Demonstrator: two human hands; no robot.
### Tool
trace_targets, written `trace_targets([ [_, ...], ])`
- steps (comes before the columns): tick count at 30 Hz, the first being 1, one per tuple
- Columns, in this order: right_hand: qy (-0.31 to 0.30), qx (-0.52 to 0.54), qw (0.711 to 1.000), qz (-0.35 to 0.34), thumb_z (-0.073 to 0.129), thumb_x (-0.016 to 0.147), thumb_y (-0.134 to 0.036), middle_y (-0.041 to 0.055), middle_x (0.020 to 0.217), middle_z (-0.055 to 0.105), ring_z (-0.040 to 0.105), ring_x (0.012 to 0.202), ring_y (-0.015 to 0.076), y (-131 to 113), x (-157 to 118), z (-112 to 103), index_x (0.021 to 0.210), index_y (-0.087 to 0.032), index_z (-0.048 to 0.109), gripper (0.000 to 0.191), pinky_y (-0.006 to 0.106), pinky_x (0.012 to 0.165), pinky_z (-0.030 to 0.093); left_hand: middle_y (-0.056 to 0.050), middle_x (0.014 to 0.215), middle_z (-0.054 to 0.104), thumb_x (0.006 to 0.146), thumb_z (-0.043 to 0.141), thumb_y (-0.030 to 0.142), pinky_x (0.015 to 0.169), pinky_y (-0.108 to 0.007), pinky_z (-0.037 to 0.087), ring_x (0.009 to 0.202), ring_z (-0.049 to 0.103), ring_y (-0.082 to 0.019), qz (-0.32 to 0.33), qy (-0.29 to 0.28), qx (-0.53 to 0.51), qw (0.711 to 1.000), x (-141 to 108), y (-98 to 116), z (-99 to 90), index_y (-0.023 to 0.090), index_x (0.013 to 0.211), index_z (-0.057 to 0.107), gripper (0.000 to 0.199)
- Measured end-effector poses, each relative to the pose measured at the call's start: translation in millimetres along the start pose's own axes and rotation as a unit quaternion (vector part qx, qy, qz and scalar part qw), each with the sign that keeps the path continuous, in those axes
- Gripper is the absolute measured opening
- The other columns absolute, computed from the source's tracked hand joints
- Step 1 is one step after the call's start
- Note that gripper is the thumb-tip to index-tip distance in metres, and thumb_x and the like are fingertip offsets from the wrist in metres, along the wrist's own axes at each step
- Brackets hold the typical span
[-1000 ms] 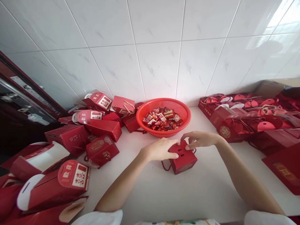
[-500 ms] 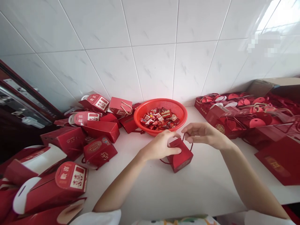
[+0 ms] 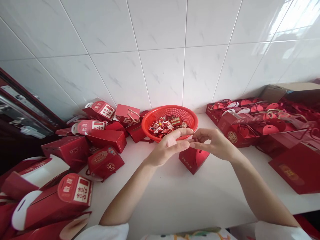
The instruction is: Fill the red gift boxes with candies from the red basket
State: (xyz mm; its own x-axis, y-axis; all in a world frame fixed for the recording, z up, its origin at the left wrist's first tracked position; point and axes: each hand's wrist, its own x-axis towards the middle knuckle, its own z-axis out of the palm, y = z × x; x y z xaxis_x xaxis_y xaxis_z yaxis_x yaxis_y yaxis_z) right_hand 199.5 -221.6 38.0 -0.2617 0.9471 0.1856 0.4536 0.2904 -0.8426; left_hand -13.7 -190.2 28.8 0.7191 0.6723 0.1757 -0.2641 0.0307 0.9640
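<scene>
A small red gift box (image 3: 193, 160) stands on the white counter, turned with a corner toward me. Above its top, the fingertips of my left hand (image 3: 170, 146) and my right hand (image 3: 213, 143) meet. The right fingers are pinched together at the dark red cord handle, which is mostly hidden by the fingers. My left thumb and curled fingers press in at the same spot; what they grip is hidden. Right behind the hands is a red plastic basket (image 3: 170, 108), holding wrapped candies (image 3: 163, 125).
Red gift boxes (image 3: 106, 163) lie heaped on the left, some with open flaps (image 3: 26, 208). More red boxes with handles (image 3: 235, 136) fill the right side, near a large red bag (image 3: 295, 170). A cardboard box (image 3: 277, 91) sits at the back right, and a tiled wall (image 3: 162, 73) rises behind.
My left hand has left the side of the box and risen to meet my right hand above it. The box has turned, showing a side with gold print.
</scene>
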Motion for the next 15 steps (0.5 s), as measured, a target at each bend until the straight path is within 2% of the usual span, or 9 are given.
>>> trace_targets([
  [4,0.043,-0.033,0.998,0.008,0.067,0.086,-0.044,0.0046,0.083,0.074,0.065,0.071,0.0181,2,-3,6,0.089,-0.018,0.073,0.027,0.031,0.067,0.052,-0.014,0.144,0.06,0.085,0.078,0.043,0.117,-0.051,0.038,0.137,0.054,-0.035,0.014,-0.022,0.007,1.0,1,-5,-0.4,0.021,0.131,0.061,0.054],
  [9,0.056,-0.081,0.995,0.026,0.059,0.088,-0.037,0.0019,0.069,0.07,0.059,0.059,0.016,-2,-13,9,0.089,-0.02,0.073,0.022,0.028,0.058,0.046,-0.015,0.15,0.054,0.086,0.076,0.042,0.114,-0.052,0.042,0.136,0.055,-0.036,0.005,-0.059,0.029,0.998,0,-4,-2.6,0.023,0.138,0.057,0.058],
  [12,0.08,-0.113,0.989,0.042,0.055,0.086,-0.031,0.0008,0.067,0.068,0.059,0.058,0.0161,-4,-22,12,0.092,-0.021,0.071,0.019,0.028,0.058,0.045,-0.014,0.155,0.049,0.083,0.078,0.043,0.116,-0.054,0.04,0.139,0.052,-0.037,0.018,-0.067,0.044,0.997,0,-5,3.2,0.024,0.137,0.058,0.06],
  [15,0.126,-0.114,0.985,0.039,0.053,0.084,-0.028,0.0011,0.07,0.069,0.06,0.062,0.017,-4,-30,14,0.091,-0.021,0.07,0.02,0.029,0.063,0.047,-0.012,0.16,0.044,0.083,0.078,0.043,0.12,-0.054,0.036,0.143,0.048,-0.038,0.043,-0.063,0.046,0.996,0,-7,13.9,0.024,0.131,0.062,0.054],
])
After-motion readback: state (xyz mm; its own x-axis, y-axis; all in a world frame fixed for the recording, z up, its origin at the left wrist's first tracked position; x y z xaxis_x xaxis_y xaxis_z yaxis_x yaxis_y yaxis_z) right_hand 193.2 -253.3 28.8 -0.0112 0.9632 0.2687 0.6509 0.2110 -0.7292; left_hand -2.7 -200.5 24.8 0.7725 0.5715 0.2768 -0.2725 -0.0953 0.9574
